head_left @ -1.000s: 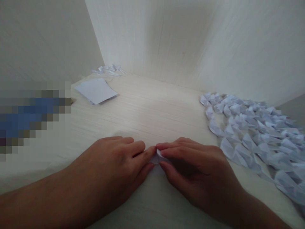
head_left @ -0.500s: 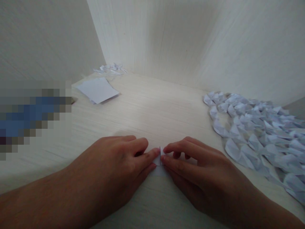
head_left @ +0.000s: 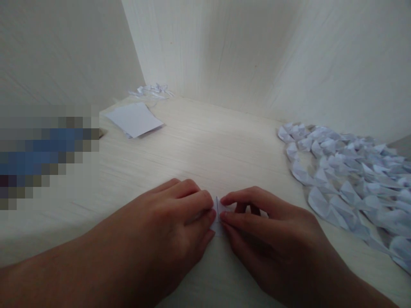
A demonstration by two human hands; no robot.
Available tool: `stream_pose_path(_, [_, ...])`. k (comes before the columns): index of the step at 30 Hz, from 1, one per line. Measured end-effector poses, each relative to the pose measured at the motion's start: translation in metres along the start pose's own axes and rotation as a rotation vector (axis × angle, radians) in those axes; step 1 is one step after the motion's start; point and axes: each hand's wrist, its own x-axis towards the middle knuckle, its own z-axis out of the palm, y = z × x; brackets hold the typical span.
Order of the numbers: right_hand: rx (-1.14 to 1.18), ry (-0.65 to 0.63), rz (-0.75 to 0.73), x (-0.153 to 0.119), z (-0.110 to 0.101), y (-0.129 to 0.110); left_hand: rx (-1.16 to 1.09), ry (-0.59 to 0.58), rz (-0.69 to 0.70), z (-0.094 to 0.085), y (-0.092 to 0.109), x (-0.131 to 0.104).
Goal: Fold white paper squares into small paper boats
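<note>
A small folded piece of white paper (head_left: 218, 229) lies on the pale wood-grain table, mostly covered by my fingers. A fold line or edge runs upright between my two hands. My left hand (head_left: 176, 222) has its fingers curled together, their tips pressing on the paper's left side. From the right, my right hand (head_left: 266, 226) pinches or presses the paper with thumb and fingertips close to that edge. How the paper is folded beneath the fingers is hidden.
A stack of white paper squares (head_left: 136, 119) lies at the back left. Thin paper strips (head_left: 152, 90) are heaped in the corner. Many folded paper pieces (head_left: 349, 171) spread along the right. Pale walls (head_left: 221, 55) rise behind. A blurred-out blue area (head_left: 48, 149) covers the left.
My left hand's fingers have curled in and shifted slightly right along the paper. The right hand stays nearly in place. The whole view has shifted a little.
</note>
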Motion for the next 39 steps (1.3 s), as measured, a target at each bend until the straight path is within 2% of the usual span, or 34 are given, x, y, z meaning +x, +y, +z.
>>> stream_pose_path(5, [-0.01,0.012,-0.017,0.0,0.001,0.001,-0.055,0.03,-0.037,0.004,0.002,-0.002])
stream_pose_path(11, [-0.031,0.007,-0.02,-0.001,0.002,0.0,0.009,0.1,0.041,0.001,0.004,0.001])
stream_pose_path(16, [-0.029,0.01,-0.026,-0.002,0.004,0.0,0.025,0.05,0.044,-0.001,0.005,0.001])
stream_pose_path(20, [-0.022,0.011,-0.008,-0.003,0.004,0.001,0.076,0.026,0.1,0.001,0.005,0.0])
stream_pose_path(26, [-0.032,-0.015,-0.001,-0.003,0.003,0.0,0.031,0.02,0.033,0.003,0.006,-0.001])
stream_pose_path(29, [-0.089,-0.043,-0.052,-0.001,0.004,0.0,0.012,0.026,0.005,0.0,0.008,-0.001])
stream_pose_path(32, [-0.175,-0.13,-0.13,-0.001,0.003,-0.001,-0.023,0.019,-0.028,-0.004,0.01,-0.001])
stream_pose_path(35, [-0.303,-0.213,-0.159,-0.005,0.002,-0.006,-0.013,0.02,-0.018,-0.006,0.01,-0.001])
stream_pose_path(39, [-0.511,-0.22,-0.221,-0.009,0.001,-0.015,0.046,-0.003,0.037,-0.003,0.009,-0.003])
